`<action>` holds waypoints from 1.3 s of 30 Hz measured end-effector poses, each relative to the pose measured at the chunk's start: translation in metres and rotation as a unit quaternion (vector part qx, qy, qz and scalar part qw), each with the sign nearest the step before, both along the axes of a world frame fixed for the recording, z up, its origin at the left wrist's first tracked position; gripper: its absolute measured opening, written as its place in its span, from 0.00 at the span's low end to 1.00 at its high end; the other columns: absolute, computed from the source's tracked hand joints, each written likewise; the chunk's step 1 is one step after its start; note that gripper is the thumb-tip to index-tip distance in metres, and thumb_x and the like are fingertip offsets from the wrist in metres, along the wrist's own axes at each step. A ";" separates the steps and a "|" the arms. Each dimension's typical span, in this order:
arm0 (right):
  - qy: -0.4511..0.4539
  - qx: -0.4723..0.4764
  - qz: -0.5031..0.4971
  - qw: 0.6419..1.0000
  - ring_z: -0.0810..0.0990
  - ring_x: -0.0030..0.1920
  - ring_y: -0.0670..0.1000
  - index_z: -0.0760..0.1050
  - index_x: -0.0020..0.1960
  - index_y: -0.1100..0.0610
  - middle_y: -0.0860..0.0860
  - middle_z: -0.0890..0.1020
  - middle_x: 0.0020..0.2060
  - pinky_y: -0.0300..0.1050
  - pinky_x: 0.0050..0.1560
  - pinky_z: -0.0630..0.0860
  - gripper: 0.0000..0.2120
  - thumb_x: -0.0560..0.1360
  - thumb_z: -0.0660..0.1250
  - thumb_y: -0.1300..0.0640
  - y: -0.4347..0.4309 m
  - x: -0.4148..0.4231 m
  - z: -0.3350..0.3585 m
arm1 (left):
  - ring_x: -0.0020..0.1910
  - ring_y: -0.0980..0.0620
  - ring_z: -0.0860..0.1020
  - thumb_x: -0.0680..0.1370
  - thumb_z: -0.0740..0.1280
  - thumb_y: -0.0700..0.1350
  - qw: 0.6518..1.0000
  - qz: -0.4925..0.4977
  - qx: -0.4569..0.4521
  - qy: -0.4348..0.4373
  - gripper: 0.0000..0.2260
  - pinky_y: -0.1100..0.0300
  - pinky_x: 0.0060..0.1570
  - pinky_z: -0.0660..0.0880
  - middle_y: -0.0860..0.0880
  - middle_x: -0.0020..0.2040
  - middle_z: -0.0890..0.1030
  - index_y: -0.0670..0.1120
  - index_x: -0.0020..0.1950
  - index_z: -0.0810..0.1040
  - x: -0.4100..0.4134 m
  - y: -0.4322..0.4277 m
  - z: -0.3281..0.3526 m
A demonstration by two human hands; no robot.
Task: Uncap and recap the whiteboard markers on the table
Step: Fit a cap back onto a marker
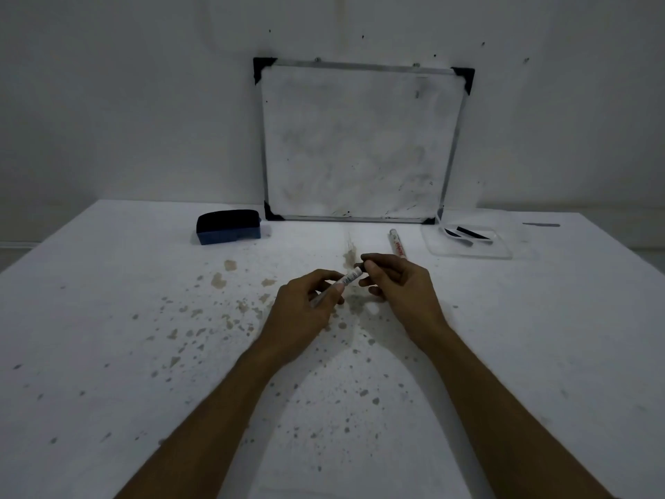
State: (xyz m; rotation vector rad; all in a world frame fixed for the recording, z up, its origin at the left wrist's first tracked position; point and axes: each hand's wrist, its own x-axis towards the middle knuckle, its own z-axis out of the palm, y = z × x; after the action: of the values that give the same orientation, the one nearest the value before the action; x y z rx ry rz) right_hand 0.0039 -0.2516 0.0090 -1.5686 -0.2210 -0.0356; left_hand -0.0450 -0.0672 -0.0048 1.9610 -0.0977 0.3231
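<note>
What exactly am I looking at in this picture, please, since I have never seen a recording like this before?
There is no machine here: a person wears a camera on the head, so this single view looks forward and down at their own two bare arms over a stained white table. The left hand grips the barrel of a whiteboard marker, and the right hand pinches its dark cap end. A second marker lies on the table beyond the hands. Farther back sit a blue eraser, a small whiteboard standing against the wall, and a clear tray holding a few dark pieces that I cannot identify.
</note>
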 end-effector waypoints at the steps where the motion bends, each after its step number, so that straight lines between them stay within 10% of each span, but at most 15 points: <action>1: -0.015 -0.015 -0.001 1.000 0.88 0.48 0.52 0.84 0.60 0.56 0.50 0.89 0.50 0.47 0.51 0.84 0.10 0.80 0.70 0.57 0.001 -0.001 0.000 | 0.33 0.55 0.81 0.82 0.68 0.49 1.000 -0.001 -0.009 0.008 0.10 0.61 0.33 0.81 0.52 0.42 0.86 0.53 0.63 0.82 0.000 -0.001 0.000; 19: 0.062 0.193 0.115 0.973 0.85 0.60 0.57 0.80 0.62 0.65 0.60 0.86 0.57 0.46 0.58 0.82 0.13 0.80 0.67 0.61 0.019 -0.009 0.003 | 0.24 0.56 0.65 0.84 0.64 0.49 0.984 -0.082 -0.144 0.059 0.13 0.64 0.23 0.63 0.52 0.31 0.75 0.47 0.62 0.84 -0.002 0.016 0.012; 25: 0.003 -0.009 0.010 1.000 0.86 0.48 0.44 0.78 0.68 0.50 0.50 0.86 0.54 0.37 0.46 0.81 0.18 0.79 0.70 0.49 0.014 -0.013 0.005 | 0.33 0.53 0.75 0.86 0.60 0.49 0.981 -0.035 -0.172 0.078 0.12 0.63 0.29 0.72 0.52 0.41 0.81 0.48 0.61 0.81 -0.001 -0.003 0.018; 32: 0.000 -0.155 0.011 0.988 0.86 0.46 0.46 0.77 0.60 0.52 0.49 0.85 0.51 0.39 0.44 0.80 0.20 0.76 0.71 0.40 0.013 -0.023 0.017 | 0.59 0.55 0.84 0.86 0.61 0.51 0.967 0.017 -0.244 0.063 0.14 0.55 0.65 0.76 0.53 0.55 0.88 0.45 0.64 0.79 -0.003 -0.004 0.026; 39: -0.038 -0.252 -0.040 0.966 0.86 0.44 0.44 0.82 0.58 0.54 0.47 0.87 0.48 0.38 0.48 0.82 0.16 0.77 0.72 0.45 0.011 -0.031 0.019 | 0.61 0.51 0.83 0.85 0.62 0.50 0.973 0.008 -0.218 0.082 0.13 0.50 0.68 0.76 0.52 0.56 0.88 0.45 0.64 0.79 0.018 -0.023 0.038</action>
State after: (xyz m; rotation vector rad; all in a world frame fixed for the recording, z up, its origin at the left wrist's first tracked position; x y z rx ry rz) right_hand -0.0272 -0.2409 0.0284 -2.0863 -0.2387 -0.1095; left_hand -0.0272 -0.0902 0.0329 1.5445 0.0895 0.1731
